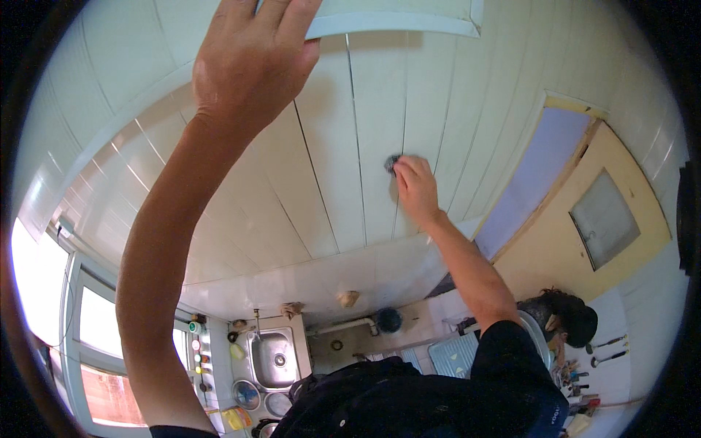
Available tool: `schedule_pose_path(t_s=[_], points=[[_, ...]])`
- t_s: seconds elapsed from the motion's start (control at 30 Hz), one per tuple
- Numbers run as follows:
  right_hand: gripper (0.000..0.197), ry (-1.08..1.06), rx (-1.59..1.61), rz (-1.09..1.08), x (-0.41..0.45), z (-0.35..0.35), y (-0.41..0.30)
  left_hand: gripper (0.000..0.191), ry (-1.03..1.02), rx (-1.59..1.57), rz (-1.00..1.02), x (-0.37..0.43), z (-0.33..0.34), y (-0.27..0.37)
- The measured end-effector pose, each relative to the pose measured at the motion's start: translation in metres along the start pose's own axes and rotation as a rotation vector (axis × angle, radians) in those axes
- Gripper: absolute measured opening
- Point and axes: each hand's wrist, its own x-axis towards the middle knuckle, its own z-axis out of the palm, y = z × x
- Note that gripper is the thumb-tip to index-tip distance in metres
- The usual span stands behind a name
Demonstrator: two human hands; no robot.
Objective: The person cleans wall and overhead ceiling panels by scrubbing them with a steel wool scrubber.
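Note:
My left hand (254, 60) is raised at the top of the view against the white frame edge (394, 23) of a ceiling opening; its fingertips are cut off by the picture's edge, so what they hold cannot be told. My right hand (415, 180) pinches a grey scouring pad, perhaps steel wool (391, 164), against the cream ceiling panels (378, 109). The panels run in long strips with dark seams between them. Both arms reach up from black short sleeves.
Far below stand a steel sink (274, 358), metal bowls (246, 394) and a dark bucket (388, 320). A window (98, 323) lies at the left. At the right are an open door (591, 219), another person (567, 317) in a dark cap, and hanging ladles (608, 358).

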Motion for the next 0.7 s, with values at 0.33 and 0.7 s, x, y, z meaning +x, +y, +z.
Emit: schedule_pose_path(t_s=[0.33, 0.7], points=[[0.012, -0.039, 0.068, -0.277, 0.073, 0.045, -0.055, 0.075, -0.128, -0.001, 0.070, -0.006, -0.015, -0.016], [0.011, 0.216, 0.085, -0.351, 0.183, 0.010, -0.082, 0.090, -0.224, 0.158, 0.126, -0.013, -0.039, -0.068]])
